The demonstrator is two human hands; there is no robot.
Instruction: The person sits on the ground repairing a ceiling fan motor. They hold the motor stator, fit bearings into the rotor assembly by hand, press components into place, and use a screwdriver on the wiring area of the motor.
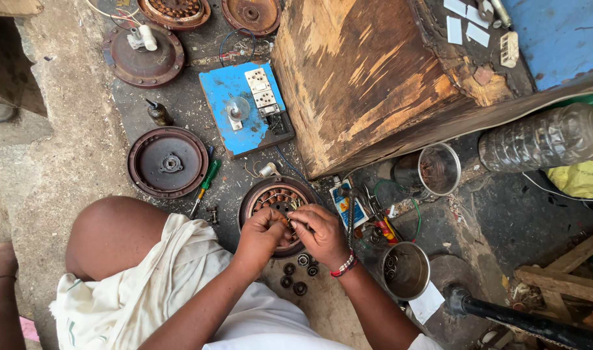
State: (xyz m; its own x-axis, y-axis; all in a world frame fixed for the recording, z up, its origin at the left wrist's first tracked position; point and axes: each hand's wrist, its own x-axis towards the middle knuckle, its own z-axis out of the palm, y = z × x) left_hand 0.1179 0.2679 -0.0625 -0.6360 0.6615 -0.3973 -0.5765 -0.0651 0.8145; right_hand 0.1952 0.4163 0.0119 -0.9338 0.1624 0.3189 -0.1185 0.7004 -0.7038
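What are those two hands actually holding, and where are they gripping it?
Both the left hand and right hand pinch something small at their fingertips above the round wound motor core; what it is, and where they grip it, is too small to tell.

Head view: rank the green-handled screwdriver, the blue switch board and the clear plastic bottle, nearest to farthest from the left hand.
From the left hand:
1. Green-handled screwdriver, on the floor to its left.
2. Blue switch board, farther up, beside the wooden block.
3. Clear plastic bottle, far right.

Rusty metal stator [278, 198] (copper windings), rough wood block [374, 71]
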